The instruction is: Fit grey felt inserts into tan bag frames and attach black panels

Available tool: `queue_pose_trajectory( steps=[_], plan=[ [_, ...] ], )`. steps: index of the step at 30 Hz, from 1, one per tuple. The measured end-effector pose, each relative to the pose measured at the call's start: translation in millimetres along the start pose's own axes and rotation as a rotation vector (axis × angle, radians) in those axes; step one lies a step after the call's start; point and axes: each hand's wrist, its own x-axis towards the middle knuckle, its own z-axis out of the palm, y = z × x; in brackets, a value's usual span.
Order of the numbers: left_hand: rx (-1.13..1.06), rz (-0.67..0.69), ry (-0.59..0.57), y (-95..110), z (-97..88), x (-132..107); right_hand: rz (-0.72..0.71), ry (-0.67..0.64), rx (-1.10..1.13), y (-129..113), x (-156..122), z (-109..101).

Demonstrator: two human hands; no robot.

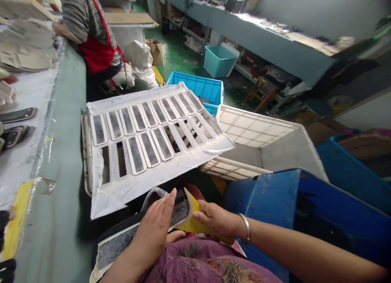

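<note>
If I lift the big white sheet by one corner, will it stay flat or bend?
It would probably flop: the sheet looks thin, and its right edge already curls and wrinkles past the crate. It seems light for its size. The empty slots may let it tear there.

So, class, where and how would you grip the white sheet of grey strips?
Probably pinch the white sheet by its plain near margin, coming from the wearer's side: that edge hangs free of its support, while the middle is slotted.
</note>
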Motion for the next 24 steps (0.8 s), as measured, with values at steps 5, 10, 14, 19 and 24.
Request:
queue_pose_trajectory(
  steps=[5,10,14,19,24],
  plan=[
    [-0.021,-0.035,0.021,5.4,0.8,3.1,0.018,0.313,0.171,-2.9,0.0,31.8],
    [0.046,-0.068,0.000,15.7,3.4,-3.4,-0.051,0.243,0.464,-10.4,-36.6,21.2],
    [0.106,-0.165,-0.062,24.8,-1.6,-4.9,-0.203,0.595,0.720,-21.7,-56.6,9.0],
    [0.123,-0.227,-0.092,33.1,-3.2,-2.4,-0.321,0.788,1.000,-43.8,-17.0,22.8],
    [0.159,-0.193,-0.065,32.4,4.2,-8.4,-0.338,0.859,0.974,-47.4,16.8,40.7]
  ],
)
